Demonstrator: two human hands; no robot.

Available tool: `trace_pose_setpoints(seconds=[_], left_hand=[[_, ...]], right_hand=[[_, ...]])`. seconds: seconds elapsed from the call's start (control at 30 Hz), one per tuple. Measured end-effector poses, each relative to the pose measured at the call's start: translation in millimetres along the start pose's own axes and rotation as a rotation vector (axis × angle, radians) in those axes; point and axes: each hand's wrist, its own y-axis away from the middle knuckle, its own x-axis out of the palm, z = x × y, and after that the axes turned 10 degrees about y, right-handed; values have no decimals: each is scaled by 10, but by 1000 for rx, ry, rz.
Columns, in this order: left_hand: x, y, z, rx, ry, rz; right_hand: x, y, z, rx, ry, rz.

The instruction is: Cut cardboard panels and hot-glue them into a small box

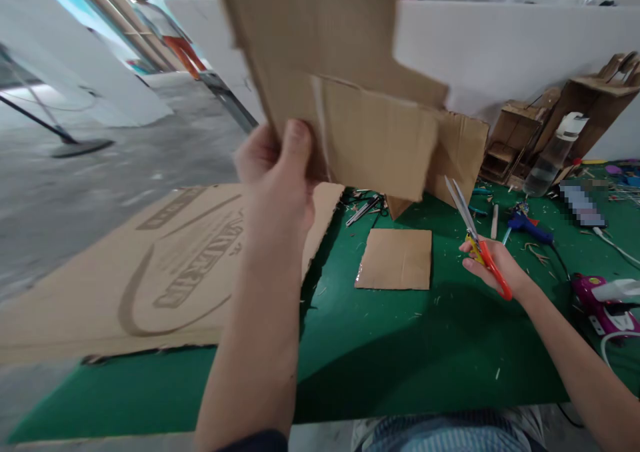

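My left hand (280, 165) is raised above the table, thumb pressed on a large piece of cardboard (330, 32) with a folded flap. My right hand (493, 262) holds a pair of scissors (477, 245) with red and yellow handles, its blades pointing up and a little apart. Between my hands, a small square of cardboard (395, 259) lies flat on the green table (370, 352). Behind the raised piece, another cardboard piece (463, 149) stands upright, partly hidden.
A large printed cardboard sheet (195, 259) covers the table's left side. At right are a blue glue gun (530, 225), a bottle (553, 155), a phone (583, 204) and a magenta device (603, 305). Cardboard models (515, 139) stand against the white partition (475, 52). A person (165, 29) stands far back left.
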Motion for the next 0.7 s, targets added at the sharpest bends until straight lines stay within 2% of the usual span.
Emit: trace_pose_setpoints(seconds=[0.03, 0.1, 0.23, 0.4, 0.53, 0.7], left_hand=[[2, -25, -26, 35, 76, -5], [44, -10, -52, 15, 206, 19], [265, 229, -5, -183, 313, 71], [487, 544, 166, -278, 260, 140], [497, 626, 287, -303, 196, 127], [498, 635, 289, -282, 187, 103]], right_hand=[[9, 1, -10, -4, -15, -9], [28, 6, -14, -20, -14, -14], [44, 24, 47, -35, 18, 31], [66, 38, 182, -89, -27, 43], [105, 33, 217, -34, -33, -9], [148, 18, 171, -6, 19, -70]])
